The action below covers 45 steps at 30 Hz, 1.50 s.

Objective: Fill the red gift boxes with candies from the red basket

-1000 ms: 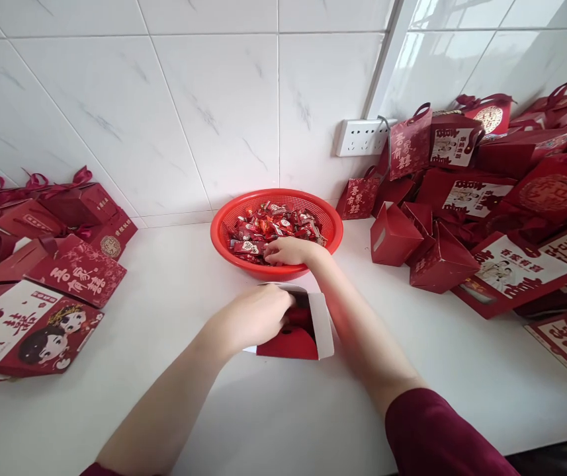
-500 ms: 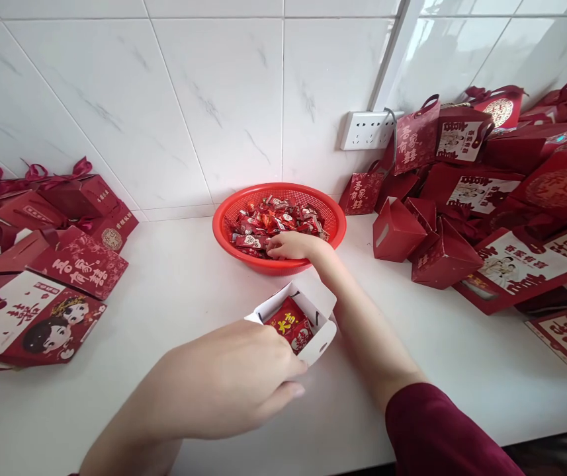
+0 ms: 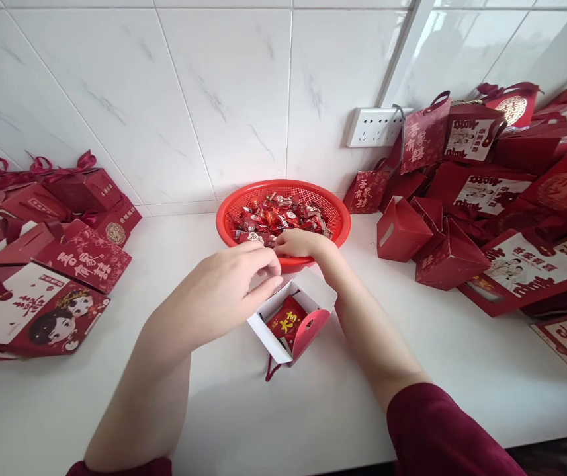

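An open gift box (image 3: 307,334), white inside and red outside, stands on the white counter, its flaps spread. A red packet with gold characters (image 3: 287,322) lies inside it. My left hand (image 3: 223,287) hovers above the box's left rim, thumb and curled fingers apart, nothing visible between them. Behind the box sits a red plastic basket (image 3: 221,221) of red-wrapped candies (image 3: 283,215). My right hand (image 3: 305,243) reaches over its front rim, fingers bent down among the candies. Those fingertips are hidden, so what they grip, if anything, does not show.
Red gift boxes (image 3: 82,258) with ribbons are piled at the left. A larger heap of red gift boxes (image 3: 494,192) fills the right side. A white socket strip (image 3: 373,127) is on the tiled wall behind. A dark red cord (image 3: 272,370) hangs from the open box.
My left hand has lifted off the box's near side and moved up and away towards the basket. The box's near flap now shows its red face. My right hand stays in the candies.
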Motion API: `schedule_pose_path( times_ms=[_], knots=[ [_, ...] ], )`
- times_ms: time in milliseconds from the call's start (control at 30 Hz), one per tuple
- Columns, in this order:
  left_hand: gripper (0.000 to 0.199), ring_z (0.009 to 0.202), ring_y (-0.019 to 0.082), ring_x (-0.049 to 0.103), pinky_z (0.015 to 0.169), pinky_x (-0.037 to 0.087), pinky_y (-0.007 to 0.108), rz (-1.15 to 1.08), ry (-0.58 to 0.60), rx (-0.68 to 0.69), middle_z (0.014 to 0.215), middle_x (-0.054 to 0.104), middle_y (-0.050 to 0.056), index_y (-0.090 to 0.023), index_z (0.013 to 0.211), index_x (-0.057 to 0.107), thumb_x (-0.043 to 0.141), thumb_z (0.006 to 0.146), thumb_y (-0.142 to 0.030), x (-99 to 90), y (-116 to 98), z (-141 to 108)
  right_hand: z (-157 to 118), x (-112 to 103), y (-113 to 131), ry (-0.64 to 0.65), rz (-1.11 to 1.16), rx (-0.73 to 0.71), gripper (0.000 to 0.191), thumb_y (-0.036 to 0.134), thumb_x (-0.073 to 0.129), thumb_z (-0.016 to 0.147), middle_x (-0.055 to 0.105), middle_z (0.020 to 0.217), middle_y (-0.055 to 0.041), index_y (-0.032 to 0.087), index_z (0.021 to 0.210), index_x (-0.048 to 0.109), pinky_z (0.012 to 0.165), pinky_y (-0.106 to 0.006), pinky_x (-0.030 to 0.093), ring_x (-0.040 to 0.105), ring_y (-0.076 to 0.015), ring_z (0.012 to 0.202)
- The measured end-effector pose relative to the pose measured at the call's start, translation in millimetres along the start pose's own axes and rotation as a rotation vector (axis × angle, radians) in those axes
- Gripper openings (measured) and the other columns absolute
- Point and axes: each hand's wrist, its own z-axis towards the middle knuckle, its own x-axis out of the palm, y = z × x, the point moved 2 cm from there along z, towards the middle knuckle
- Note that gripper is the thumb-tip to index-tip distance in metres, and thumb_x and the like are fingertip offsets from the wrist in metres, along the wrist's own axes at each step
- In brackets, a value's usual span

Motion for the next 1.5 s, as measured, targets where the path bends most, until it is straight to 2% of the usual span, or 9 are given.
schedule_pose_path(
  times_ms=[200,333,600,833,967,1067,1200,1367,1500],
  knots=[
    [0.027,0.075,0.018,0.061,0.064,0.041,0.029,-0.006,-0.036,-0.05,0.085,0.07,0.0,-0.023,0.082,0.066,0.047,0.091,-0.039,-2.5,11.8,10.6,7.1,3.8,-3.5,-0.039,0.02,0.025,0.024,0.026,0.058,0.083,0.069,0.074,-0.0106,0.017,0.062,0.062,0.063,-0.031,0.043,0.063,-0.0232,0.07],
    [0.022,0.073,0.016,0.063,0.06,0.042,0.026,-0.13,0.132,0.023,0.082,0.07,-0.002,-0.023,0.081,0.067,0.06,0.083,-0.044,7.6,11.0,16.7,-1.9,-1.0,1.7,-0.182,0.144,-0.116,0.024,0.031,0.047,0.094,0.072,0.087,-0.0067,0.017,0.081,0.062,0.073,-0.026,0.047,0.065,-0.0179,0.081],
    [0.02,0.079,0.016,0.063,0.066,0.047,0.026,-0.207,0.321,0.181,0.086,0.068,0.0,-0.022,0.093,0.068,0.065,0.081,-0.038,16.2,4.5,17.8,-79.4,-38.8,19.2,-0.275,0.627,-0.48,0.025,0.042,0.052,0.094,0.071,0.093,-0.0049,0.018,0.091,0.06,0.086,-0.031,0.052,0.067,-0.0181,0.092],
    [0.014,0.082,0.015,0.06,0.071,0.047,0.025,-0.152,0.251,0.312,0.096,0.064,0.002,-0.021,0.086,0.067,0.055,0.08,-0.02,10.2,7.7,14.8,-149.0,-21.8,46.1,-0.053,0.235,-0.378,0.017,0.029,0.052,0.093,0.069,0.091,-0.0007,0.023,0.098,0.067,0.062,-0.026,0.047,0.061,-0.0129,0.068],
    [0.016,0.078,0.015,0.062,0.067,0.047,0.025,-0.153,0.248,0.222,0.09,0.068,0.0,-0.021,0.088,0.065,0.051,0.081,-0.018,15.2,6.0,14.5,-169.4,-17.8,47.7,-0.263,0.043,-0.287,0.016,0.03,0.052,0.093,0.066,0.09,-0.0029,0.02,0.09,0.063,0.067,-0.028,0.043,0.057,-0.0157,0.076],
    [0.023,0.087,0.016,0.062,0.073,0.047,0.025,-0.105,0.274,0.27,0.1,0.068,0.0,-0.024,0.092,0.071,0.051,0.083,-0.02,17.9,-0.6,8.2,-176.8,-18.3,43.1,-0.316,0.017,-0.223,0.023,0.036,0.048,0.095,0.064,0.099,-0.0053,0.02,0.094,0.064,0.072,-0.03,0.043,0.058,-0.0171,0.082],
    [0.031,0.089,0.016,0.06,0.076,0.046,0.027,0.038,0.293,0.238,0.106,0.062,0.003,-0.03,0.101,0.076,0.049,0.086,-0.024,20.1,0.4,-2.6,-176.3,-11.9,36.3,-0.203,-0.018,-0.186,0.027,0.038,0.049,0.095,0.063,0.114,-0.007,0.025,0.111,0.067,0.077,-0.032,0.044,0.061,-0.0195,0.09],
    [0.042,0.095,0.018,0.061,0.077,0.046,0.026,0.051,0.32,0.024,0.11,0.064,0.004,-0.025,0.109,0.072,0.042,0.082,-0.012,17.9,21.1,-9.4,-176.0,-6.2,41.3,-0.178,-0.025,-0.204,0.024,0.033,0.048,0.095,0.07,0.095,-0.0043,0.022,0.099,0.069,0.071,-0.029,0.044,0.062,-0.0181,0.079],
    [0.049,0.088,0.017,0.062,0.072,0.045,0.025,0.033,0.456,0.006,0.105,0.067,0.003,-0.024,0.12,0.066,0.05,0.076,-0.011,17.0,26.9,-8.4,-179.4,-3.5,52.2,-0.08,-0.03,-0.266,0.023,0.032,0.052,0.092,0.071,0.093,-0.0045,0.021,0.097,0.071,0.07,-0.029,0.042,0.061,-0.0185,0.079]
  ],
)
